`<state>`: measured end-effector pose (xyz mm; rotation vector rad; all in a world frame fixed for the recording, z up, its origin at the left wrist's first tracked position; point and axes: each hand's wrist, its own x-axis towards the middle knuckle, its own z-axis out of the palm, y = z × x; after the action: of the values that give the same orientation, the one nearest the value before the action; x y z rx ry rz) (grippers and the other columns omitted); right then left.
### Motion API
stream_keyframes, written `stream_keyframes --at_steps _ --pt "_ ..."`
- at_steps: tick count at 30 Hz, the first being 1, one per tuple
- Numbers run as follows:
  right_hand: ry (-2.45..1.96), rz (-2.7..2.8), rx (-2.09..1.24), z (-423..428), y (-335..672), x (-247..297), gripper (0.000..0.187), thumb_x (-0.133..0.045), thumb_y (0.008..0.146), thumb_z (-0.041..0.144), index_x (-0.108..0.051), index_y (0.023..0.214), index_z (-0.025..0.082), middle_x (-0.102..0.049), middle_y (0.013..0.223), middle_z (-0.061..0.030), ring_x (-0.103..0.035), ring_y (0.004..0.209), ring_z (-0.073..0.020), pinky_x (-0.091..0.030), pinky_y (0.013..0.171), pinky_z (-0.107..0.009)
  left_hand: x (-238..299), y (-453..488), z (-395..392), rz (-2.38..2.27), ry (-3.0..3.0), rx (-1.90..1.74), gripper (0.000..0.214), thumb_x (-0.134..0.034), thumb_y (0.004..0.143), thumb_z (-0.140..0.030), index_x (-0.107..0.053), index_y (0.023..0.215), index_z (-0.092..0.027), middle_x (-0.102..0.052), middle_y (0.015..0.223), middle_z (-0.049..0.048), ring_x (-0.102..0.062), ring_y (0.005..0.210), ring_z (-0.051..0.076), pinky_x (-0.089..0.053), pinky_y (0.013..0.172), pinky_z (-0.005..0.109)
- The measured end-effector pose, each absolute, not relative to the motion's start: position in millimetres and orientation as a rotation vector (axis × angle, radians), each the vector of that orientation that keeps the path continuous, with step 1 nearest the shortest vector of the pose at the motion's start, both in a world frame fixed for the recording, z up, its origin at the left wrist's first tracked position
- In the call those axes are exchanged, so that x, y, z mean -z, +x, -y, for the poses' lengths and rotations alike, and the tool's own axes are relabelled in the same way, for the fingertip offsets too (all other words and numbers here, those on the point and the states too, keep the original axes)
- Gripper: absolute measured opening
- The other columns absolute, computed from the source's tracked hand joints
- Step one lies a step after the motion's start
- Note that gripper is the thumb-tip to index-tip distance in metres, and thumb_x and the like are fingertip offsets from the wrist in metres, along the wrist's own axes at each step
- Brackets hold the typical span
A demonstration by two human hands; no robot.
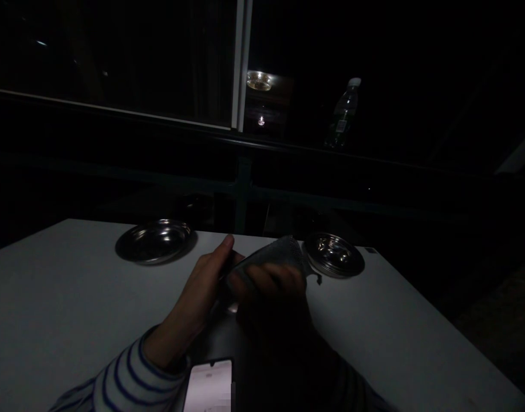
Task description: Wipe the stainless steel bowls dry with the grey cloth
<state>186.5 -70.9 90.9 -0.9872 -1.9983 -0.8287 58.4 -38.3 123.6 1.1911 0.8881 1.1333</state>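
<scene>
My right hand [271, 292], in deep shadow, has its fingers curled over a grey cloth [277, 252]. The cloth's far corner sticks up near a stack of shiny metal plates [334, 256], and a dark strand hangs from its right side. Facing it, my left hand [204, 280] has its thumb raised, with its other fingers hidden behind a dark thing between the hands. That thing is too dark to name; a small bright spot shows at its lower edge. Below my hands lies a phone [208, 386] with its screen lit.
Both hands are above a white table [94, 303]. At its far left rests a round metal plate [153, 241]. Beyond the table, a plastic bottle [343, 114] with a white cap stands by a dark window with a pale frame [241, 63]. The surroundings are very dark.
</scene>
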Motion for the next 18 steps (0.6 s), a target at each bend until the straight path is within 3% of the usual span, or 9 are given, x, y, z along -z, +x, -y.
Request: stream_keyframes --at_steps 8,12,18 --pt "-1.155 1.824 0.691 61.3 214.1 -103.4 0.026 -0.043 0.082 0.025 -0.058 0.101 0.017 -0.057 0.097 -0.0071 -0.048 0.087 -0.0196 -0.037 0.073 -0.034 -129.8 59.2 39.5 -0.921 1.157 -1.115 0.054 -0.043 0.072 -0.059 -0.054 0.042 -0.016 -0.044 0.034 -0.0013 -0.039 0.032 0.008 -0.026 0.035 0.020" --pt "-1.139 1.845 0.687 62.3 212.7 -103.6 0.028 -0.041 0.082 0.023 -0.058 0.102 0.014 -0.057 0.097 -0.0088 -0.047 0.087 -0.0205 -0.038 0.071 -0.035 -131.8 58.4 39.9 -0.901 1.155 -1.116 0.053 -0.042 0.073 -0.059 -0.058 0.047 -0.015 -0.048 0.038 -0.0006 -0.041 0.035 0.009 -0.028 0.037 0.020" --pt "-0.919 1.988 0.871 73.1 183.5 -86.9 0.028 -0.047 0.078 0.020 -0.056 0.105 0.018 -0.058 0.096 -0.0026 -0.045 0.090 -0.0187 -0.032 0.078 -0.039 -125.5 56.2 36.5 -0.844 1.140 -1.153 0.049 -0.042 0.076 -0.055 -0.060 0.053 -0.016 -0.055 0.046 -0.0007 -0.048 0.043 0.009 -0.035 0.043 0.019"
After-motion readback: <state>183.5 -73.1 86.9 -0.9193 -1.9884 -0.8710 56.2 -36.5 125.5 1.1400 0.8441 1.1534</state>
